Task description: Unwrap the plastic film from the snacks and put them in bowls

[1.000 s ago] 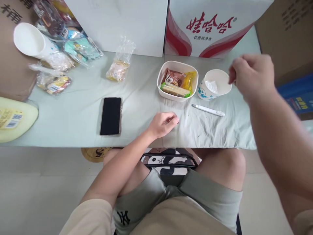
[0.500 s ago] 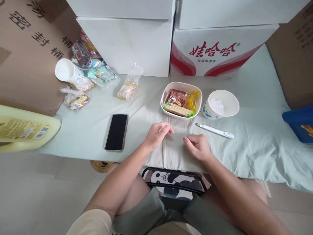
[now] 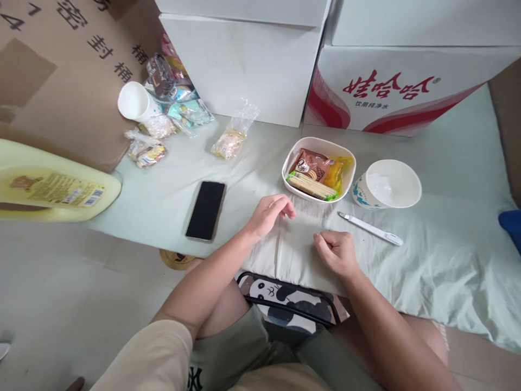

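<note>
The right grip (image 3: 337,253) makes a fist; the left grip (image 3: 272,213) curls loosely, how far closed I cannot tell.
Just beyond, back from the tabletop's (image 3: 254,176) front edge, a rounded white bowl (image 3: 319,143) holds glossy brown, yellow and green-ended packets (image 3: 311,185).

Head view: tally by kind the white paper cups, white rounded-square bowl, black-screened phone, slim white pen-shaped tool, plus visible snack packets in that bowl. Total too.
White paper cups: 2
White rounded-square bowl: 1
Black-screened phone: 1
Slim white pen-shaped tool: 1
Snack packets in bowl (brown, yellow, green-edged clear): 3
Total: 8
</note>
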`<state>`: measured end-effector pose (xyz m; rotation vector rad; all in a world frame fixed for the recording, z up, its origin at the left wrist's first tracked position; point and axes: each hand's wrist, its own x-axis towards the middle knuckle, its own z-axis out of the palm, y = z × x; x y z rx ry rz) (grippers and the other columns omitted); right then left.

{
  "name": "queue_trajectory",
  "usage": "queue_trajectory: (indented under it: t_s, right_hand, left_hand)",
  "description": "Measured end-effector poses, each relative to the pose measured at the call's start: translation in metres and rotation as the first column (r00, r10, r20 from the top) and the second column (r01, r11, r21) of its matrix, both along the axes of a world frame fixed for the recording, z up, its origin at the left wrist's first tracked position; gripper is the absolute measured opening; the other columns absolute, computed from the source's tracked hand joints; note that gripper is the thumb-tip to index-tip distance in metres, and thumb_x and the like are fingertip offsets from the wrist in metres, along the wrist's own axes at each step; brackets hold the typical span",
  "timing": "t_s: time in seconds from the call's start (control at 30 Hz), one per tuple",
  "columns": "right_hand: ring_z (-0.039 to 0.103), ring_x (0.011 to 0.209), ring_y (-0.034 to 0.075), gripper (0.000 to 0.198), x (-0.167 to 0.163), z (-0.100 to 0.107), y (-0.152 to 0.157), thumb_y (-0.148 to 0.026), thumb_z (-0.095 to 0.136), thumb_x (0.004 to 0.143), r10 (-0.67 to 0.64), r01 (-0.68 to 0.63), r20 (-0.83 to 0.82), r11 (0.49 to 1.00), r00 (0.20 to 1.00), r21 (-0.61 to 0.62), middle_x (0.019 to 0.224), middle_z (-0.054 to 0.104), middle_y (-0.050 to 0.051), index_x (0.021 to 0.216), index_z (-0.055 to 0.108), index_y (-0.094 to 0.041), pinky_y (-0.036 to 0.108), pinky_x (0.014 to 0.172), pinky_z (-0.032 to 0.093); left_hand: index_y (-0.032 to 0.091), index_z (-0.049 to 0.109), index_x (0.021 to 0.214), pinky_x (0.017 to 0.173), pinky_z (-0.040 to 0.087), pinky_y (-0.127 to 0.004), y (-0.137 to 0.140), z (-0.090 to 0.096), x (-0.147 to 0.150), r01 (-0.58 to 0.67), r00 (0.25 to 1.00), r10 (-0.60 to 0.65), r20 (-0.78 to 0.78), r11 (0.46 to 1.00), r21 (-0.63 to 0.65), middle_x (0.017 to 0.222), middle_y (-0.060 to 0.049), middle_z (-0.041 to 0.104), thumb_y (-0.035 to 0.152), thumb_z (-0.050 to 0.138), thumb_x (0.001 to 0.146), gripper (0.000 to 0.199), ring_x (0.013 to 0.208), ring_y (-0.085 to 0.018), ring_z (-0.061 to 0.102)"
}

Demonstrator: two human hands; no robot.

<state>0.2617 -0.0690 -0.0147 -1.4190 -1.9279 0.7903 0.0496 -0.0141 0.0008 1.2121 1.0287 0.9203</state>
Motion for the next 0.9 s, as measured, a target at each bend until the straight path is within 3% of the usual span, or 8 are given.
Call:
queue_trajectory:
  t_s: [0.1,0.17,0.2,0.27,0.33,0.43,0.63,0.9]
  right_hand:
    - [0.022,0.044,0.008,0.049,0.001,0.000,0.000,-0.036,0.047,0.093,0.010,-0.010,0.014,1.000,1.000,-0.002,0.048,0.019,-0.004,0.055,0.018,-0.023,0.027,0.045,0.019]
    - [0.022,0.044,0.008,0.050,0.002,0.000,0.000,-0.037,0.047,0.093,0.016,-0.016,0.023,1.000,1.000,-0.003,0.048,0.020,-0.004,0.055,0.019,-0.023,0.027,0.045,0.020]
    - [0.022,0.044,0.007,0.049,0.002,0.000,0.000,-0.036,0.047,0.093,0.016,-0.016,0.027,1.000,1.000,0.002,0.048,0.019,-0.004,0.055,0.018,-0.023,0.026,0.045,0.020]
    - [0.022,0.044,0.007,0.049,0.002,0.000,0.000,-0.035,0.046,0.093,0.018,-0.019,0.039,1.000,0.999,0.024,0.048,0.019,-0.004,0.055,0.018,-0.023,0.026,0.044,0.020]
    - [0.021,0.043,0.007,0.048,0.002,0.001,0.000,-0.033,0.046,0.093,0.025,-0.028,0.048,0.998,0.999,0.064,0.048,0.019,-0.004,0.055,0.019,-0.022,0.026,0.044,0.020]
    - [0.022,0.042,0.007,0.048,0.002,0.001,-0.001,-0.030,0.046,0.095,0.051,-0.058,0.063,0.992,0.997,0.108,0.046,0.021,-0.004,0.056,0.019,-0.022,0.026,0.044,0.020]
    - [0.026,0.042,0.008,0.048,0.003,0.001,-0.002,-0.026,0.048,0.096,0.112,-0.128,0.104,0.977,0.988,0.168,0.045,0.026,-0.004,0.056,0.022,-0.021,0.026,0.044,0.022]
    - [0.029,0.041,0.007,0.048,0.001,0.000,-0.001,-0.025,0.049,0.097,0.107,-0.150,0.169,0.953,0.980,0.265,0.044,0.029,-0.004,0.056,0.023,-0.021,0.026,0.045,0.024]
  left_hand:
    - [0.020,0.059,0.073,0.067,0.050,-0.032,0.000,0.006,-0.007,-0.027,0.996,0.029,-0.084,0.999,0.019,0.073,-0.007,0.070,0.057,0.043,0.090,0.044,0.067,-0.018,0.065]
    - [0.020,0.062,0.076,0.076,0.053,-0.038,-0.001,0.016,-0.021,-0.107,0.930,0.148,-0.338,0.985,0.139,0.081,-0.009,0.071,0.052,0.046,0.089,0.038,0.079,-0.023,0.068]
    - [0.021,0.065,0.082,0.084,0.053,-0.041,-0.002,0.022,-0.031,-0.172,0.820,0.274,-0.503,0.955,0.240,0.090,-0.011,0.073,0.048,0.052,0.088,0.031,0.093,-0.027,0.069]
    - [0.023,0.069,0.108,0.104,0.047,-0.055,-0.003,0.032,-0.054,-0.321,0.418,0.523,-0.743,0.850,0.417,0.122,-0.016,0.068,0.041,0.064,0.085,0.030,0.128,-0.039,0.057]
    - [0.023,0.059,0.139,0.112,0.040,-0.065,-0.004,0.036,-0.078,-0.398,0.173,0.441,-0.881,0.849,0.347,0.143,-0.023,0.055,0.044,0.070,0.083,0.061,0.141,-0.049,0.045]
    - [0.020,0.043,0.156,0.111,0.042,-0.064,-0.005,0.030,-0.103,-0.383,0.152,0.268,-0.951,0.903,0.194,0.144,-0.027,0.050,0.040,0.068,0.086,0.077,0.137,-0.049,0.049]
    - [0.020,0.042,0.156,0.116,0.045,-0.052,-0.004,0.016,-0.108,-0.258,0.220,0.324,-0.920,0.929,0.266,0.138,-0.021,0.057,0.028,0.065,0.086,0.074,0.137,-0.039,0.053]
    - [0.020,0.048,0.152,0.115,0.045,-0.053,-0.006,0.022,-0.102,-0.173,0.242,0.260,-0.935,0.960,0.222,0.134,-0.020,0.060,0.022,0.065,0.083,0.071,0.135,-0.040,0.054]
